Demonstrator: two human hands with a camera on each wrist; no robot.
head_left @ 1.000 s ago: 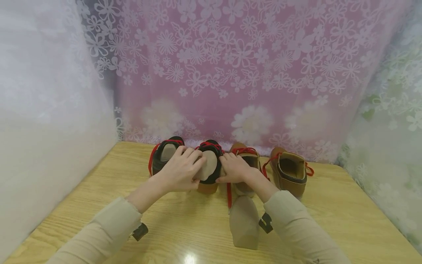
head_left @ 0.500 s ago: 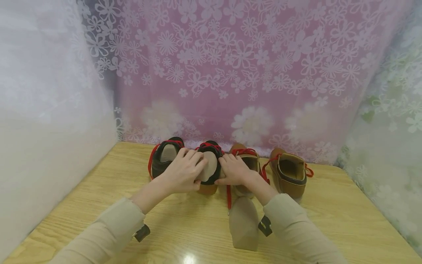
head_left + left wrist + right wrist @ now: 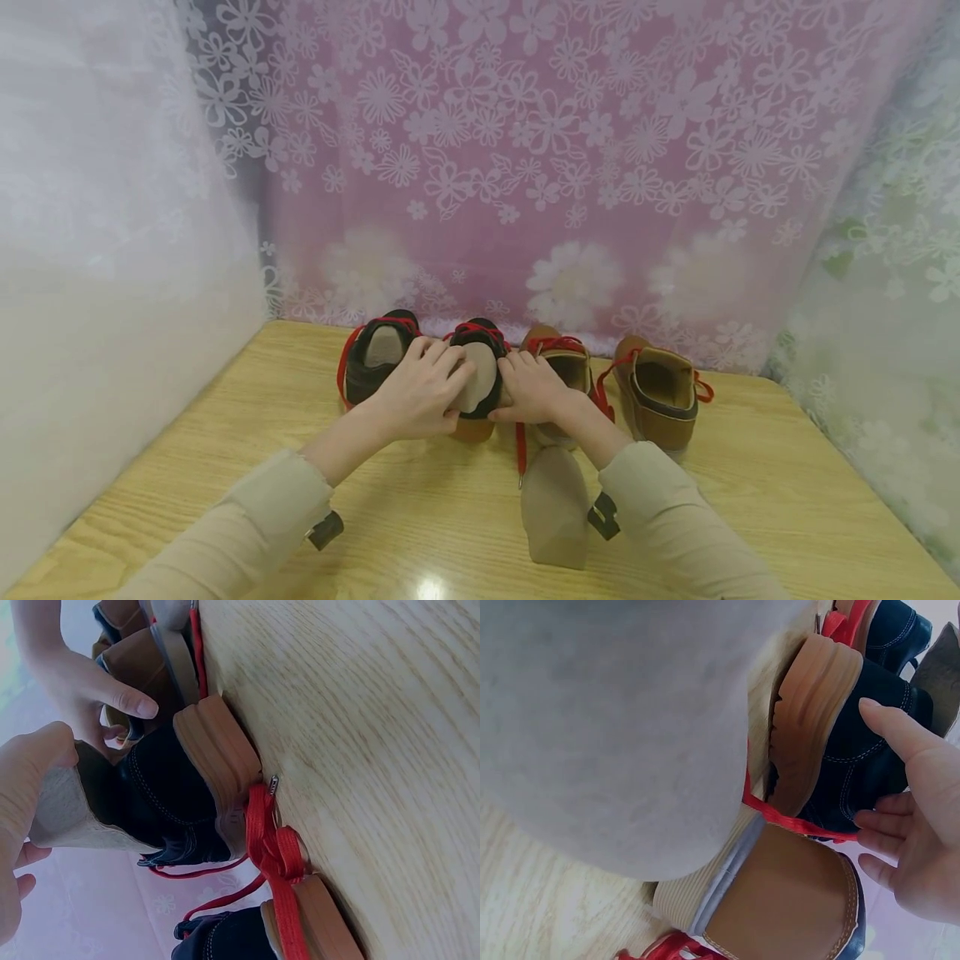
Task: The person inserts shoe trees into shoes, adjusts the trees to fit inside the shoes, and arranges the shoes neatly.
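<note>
My left hand [image 3: 420, 387] pinches a beige insole [image 3: 478, 375] that stands partly inside a black shoe [image 3: 169, 769] with red laces. The insole's end sticks up out of the shoe opening, and its far end is hidden. On the shoe's right side, my right hand [image 3: 536, 387] holds the shoe, with the thumb at the heel and bent fingers along the side, as the right wrist view shows. Left of this shoe stands another black shoe [image 3: 362, 382], with a light insole [image 3: 384, 346] visible in its opening.
A brown shoe [image 3: 572, 368] stands partly behind my right hand, and a second brown shoe [image 3: 663, 425] is farther right. A loose insole [image 3: 555, 508] lies on the wooden table [image 3: 420, 517] in front. A pink flowered curtain [image 3: 480, 183] hangs behind the row.
My left hand has shifted slightly to the right and toward me, still pinching the insole. My right hand stays at the shoe's side with hardly any movement.
</note>
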